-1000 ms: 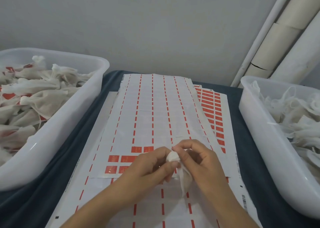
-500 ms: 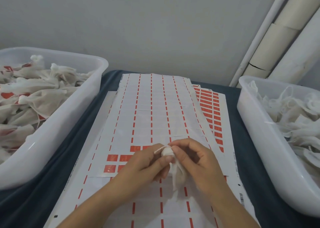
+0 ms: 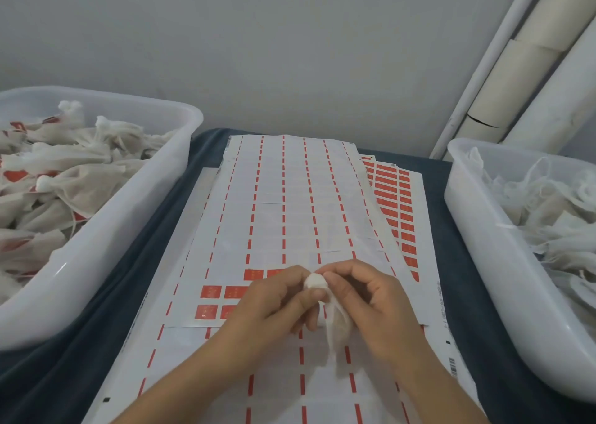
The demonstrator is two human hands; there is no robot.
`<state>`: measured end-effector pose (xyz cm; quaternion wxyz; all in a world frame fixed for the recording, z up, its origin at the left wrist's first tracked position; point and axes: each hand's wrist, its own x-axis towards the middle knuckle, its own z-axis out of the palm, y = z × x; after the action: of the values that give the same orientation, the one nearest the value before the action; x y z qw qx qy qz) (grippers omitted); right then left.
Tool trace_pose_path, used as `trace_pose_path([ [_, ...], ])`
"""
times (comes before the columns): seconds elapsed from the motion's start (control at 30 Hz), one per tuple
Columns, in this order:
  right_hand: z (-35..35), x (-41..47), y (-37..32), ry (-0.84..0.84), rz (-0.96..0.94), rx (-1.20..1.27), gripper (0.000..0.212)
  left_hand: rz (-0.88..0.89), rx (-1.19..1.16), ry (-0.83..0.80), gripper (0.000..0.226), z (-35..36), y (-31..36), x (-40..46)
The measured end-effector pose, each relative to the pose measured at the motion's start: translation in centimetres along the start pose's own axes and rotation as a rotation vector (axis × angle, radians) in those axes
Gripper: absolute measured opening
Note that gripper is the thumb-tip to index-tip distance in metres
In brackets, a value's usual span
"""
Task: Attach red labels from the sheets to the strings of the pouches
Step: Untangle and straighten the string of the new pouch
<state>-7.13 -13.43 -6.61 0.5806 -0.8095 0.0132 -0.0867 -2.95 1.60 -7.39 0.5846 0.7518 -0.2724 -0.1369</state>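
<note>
- The pouch (image 3: 335, 323) between the two hands is thin white gauzy cloth, matt and slightly see-through.
- Sheets (image 3: 290, 198): white paper with a faint sheen; the red labels (image 3: 211, 291) catch the light and look glossy.
- Left tub (image 3: 106, 230) and right tub (image 3: 483, 246): smooth, milky, translucent plastic with shiny highlights on the walls.
- Table cover (image 3: 96, 343): dark blue cloth, matt and softly wrinkled.
- Wall (image 3: 290, 53): flat matt paint.
- Pipes (image 3: 532, 69): pale, dull plastic, scuffed.

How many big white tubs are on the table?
2. One white tub sits on the left, full of pouches with red labels. The other white tub sits on the right, holding plain pouches.
</note>
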Motion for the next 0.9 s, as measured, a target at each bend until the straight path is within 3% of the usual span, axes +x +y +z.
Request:
trace_pose_path([
  [0.2,-0.3,0.1,-0.3,-0.134,0.117,0.127,0.029,0.026,-0.017,0.021,0.038,-0.6,0.0,0.1],
  [0.33,-0.7,0.2,-0.4,-0.101,0.18,0.143,0.03,0.082,-0.006,-0.083,0.017,-0.7,-0.1,-0.2],
  [0.43,-0.8,0.2,-0.4,-0.05,0.216,0.17,0.03,0.085,0.06,-0.012,0.013,-0.5,0.2,-0.2],
  [0.53,-0.6,0.3,-0.2,-0.081,0.313,0.182,0.036,0.072,-0.025,0.061,0.021,-0.7,0.4,-0.2],
  [0.7,-1.1,0.1,-0.7,-0.381,0.449,0.551,0.029,0.015,-0.242,-0.005,0.029,-0.9,0.5,0.0],
  [0.8,-1.3,0.0,-0.6,-0.395,0.475,0.617,0.021,-0.086,-0.408,-0.045,0.029,-0.8,0.4,0.2],
  [0.9,-1.1,0.1,-0.4,-0.319,0.446,0.525,0.031,-0.152,-0.427,0.028,0.03,-1.2,0.2,0.2],
])
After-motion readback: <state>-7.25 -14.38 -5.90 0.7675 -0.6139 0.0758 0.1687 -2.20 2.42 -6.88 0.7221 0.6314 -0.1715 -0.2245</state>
